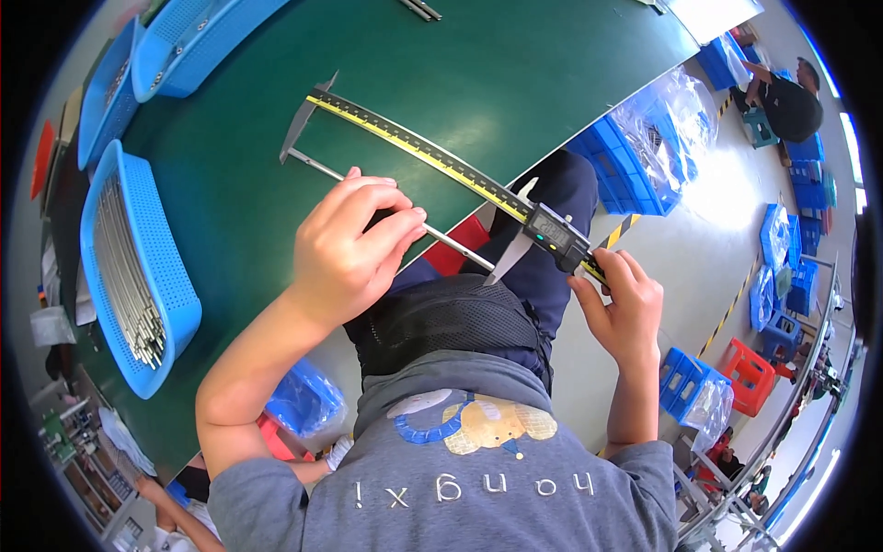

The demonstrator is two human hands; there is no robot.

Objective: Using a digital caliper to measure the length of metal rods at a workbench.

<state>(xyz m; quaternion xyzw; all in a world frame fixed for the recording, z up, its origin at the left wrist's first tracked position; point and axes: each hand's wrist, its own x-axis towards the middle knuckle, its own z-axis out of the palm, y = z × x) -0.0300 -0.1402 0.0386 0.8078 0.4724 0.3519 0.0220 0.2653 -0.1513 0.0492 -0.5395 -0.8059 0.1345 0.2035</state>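
A thin metal rod (451, 243) is pinched between the thumb and fingers of my left hand (348, 241). It lies between the long jaws of a digital caliper (418, 144), one end by the fixed jaw at far left, the other by the sliding jaw near my lap. Whether both ends touch the jaws I cannot tell for sure. My right hand (625, 311) is closed on the caliper's near right end, beside its display housing. The caliper's beam slants over the green tabletop (515, 83) and past its edge.
On the left of the table stands a blue perforated basket (187, 304) full of similar rods, with more blue baskets (189, 69) behind it. A few rods (420, 9) lie at the far edge. Blue crates (612, 166), a red stool (750, 377) and a seated person (791, 106) are to the right.
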